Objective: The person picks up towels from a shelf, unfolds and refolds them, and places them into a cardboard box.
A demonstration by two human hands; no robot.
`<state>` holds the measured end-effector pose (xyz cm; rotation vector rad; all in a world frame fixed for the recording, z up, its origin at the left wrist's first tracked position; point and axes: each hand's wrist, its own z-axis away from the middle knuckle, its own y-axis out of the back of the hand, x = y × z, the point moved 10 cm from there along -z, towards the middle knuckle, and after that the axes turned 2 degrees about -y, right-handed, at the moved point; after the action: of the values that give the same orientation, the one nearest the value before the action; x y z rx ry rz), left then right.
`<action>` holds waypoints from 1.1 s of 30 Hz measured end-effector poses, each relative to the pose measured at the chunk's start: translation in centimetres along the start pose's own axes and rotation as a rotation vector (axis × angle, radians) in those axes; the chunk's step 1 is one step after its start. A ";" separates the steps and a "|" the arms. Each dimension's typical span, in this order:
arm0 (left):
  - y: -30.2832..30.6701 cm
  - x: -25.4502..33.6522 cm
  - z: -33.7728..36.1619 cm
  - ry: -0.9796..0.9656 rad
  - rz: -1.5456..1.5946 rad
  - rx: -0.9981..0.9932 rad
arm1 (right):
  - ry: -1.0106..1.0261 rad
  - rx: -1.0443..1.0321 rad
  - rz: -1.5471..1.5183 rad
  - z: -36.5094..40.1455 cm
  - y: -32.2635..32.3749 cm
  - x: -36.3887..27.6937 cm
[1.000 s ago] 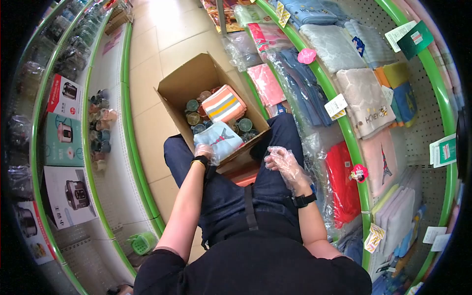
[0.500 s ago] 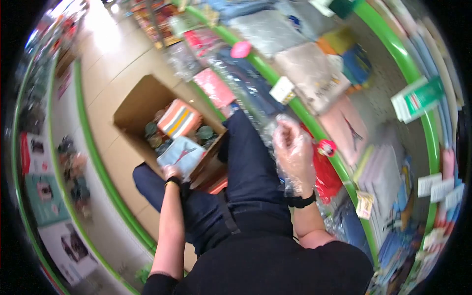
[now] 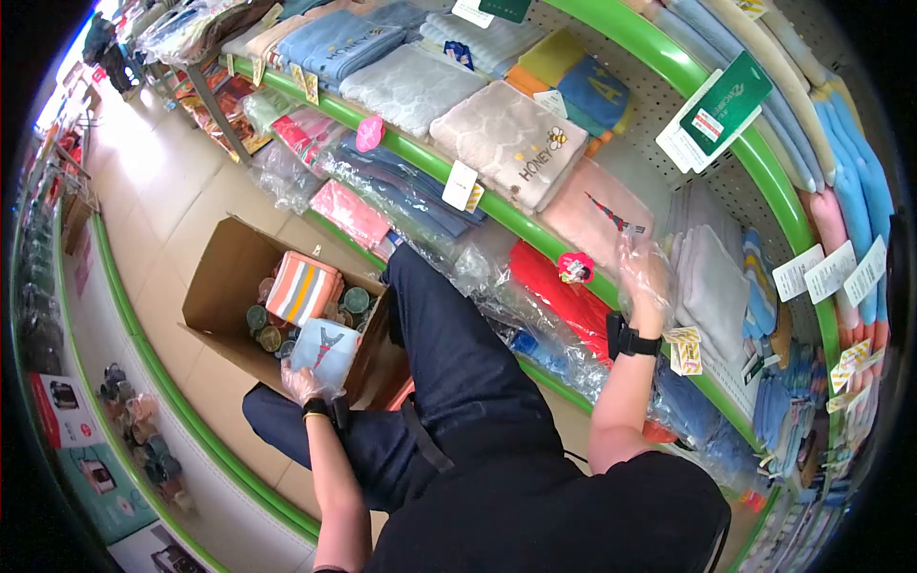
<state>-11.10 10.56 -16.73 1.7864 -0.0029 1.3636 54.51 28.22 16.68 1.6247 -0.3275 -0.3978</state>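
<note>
My left hand (image 3: 302, 384), in a clear plastic glove, grips the lower left corner of a folded light blue towel (image 3: 325, 350) with an Eiffel Tower design. That towel rests at the near side of an open cardboard box (image 3: 215, 286). Beside it in the box lies a folded orange, white and yellow striped towel (image 3: 304, 286), over several round jars (image 3: 355, 301). My right hand (image 3: 646, 272), also gloved, reaches to the shelf with fingers apart at the near right corner of a folded pink towel (image 3: 592, 210). A stack of pale grey towels (image 3: 712, 286) is just right of it.
Folded towels, among them a beige one (image 3: 511, 143) and a blue one (image 3: 339, 46), line the green-edged shelf (image 3: 497, 205). Price tags (image 3: 461, 186) hang along its edge. Plastic-wrapped packs (image 3: 401, 191) lie below. Another shelf (image 3: 143, 334) runs along the left; a person (image 3: 107, 53) stands far down the aisle.
My right hand has moved from above the wrapped packs to the pink towel on the shelf. My left hand stays on the light blue towel. The view has turned toward the right shelf.
</note>
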 end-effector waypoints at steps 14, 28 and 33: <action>-3.3 -1.7 0.3 -0.343 -0.825 -0.275 | -0.300 0.048 -1.356 -4.1 -6.0 7.0; -5.2 -6.1 -0.2 -0.158 -0.498 -0.456 | 0.070 0.227 -1.840 6.9 8.9 -3.2; -3.0 -1.4 0.4 0.459 0.674 -0.241 | 0.111 -0.028 -1.796 11.7 11.9 -7.0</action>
<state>-9.90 11.51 -19.75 1.2754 -0.5393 2.1217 43.35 19.76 28.13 1.4944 1.3484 -1.5787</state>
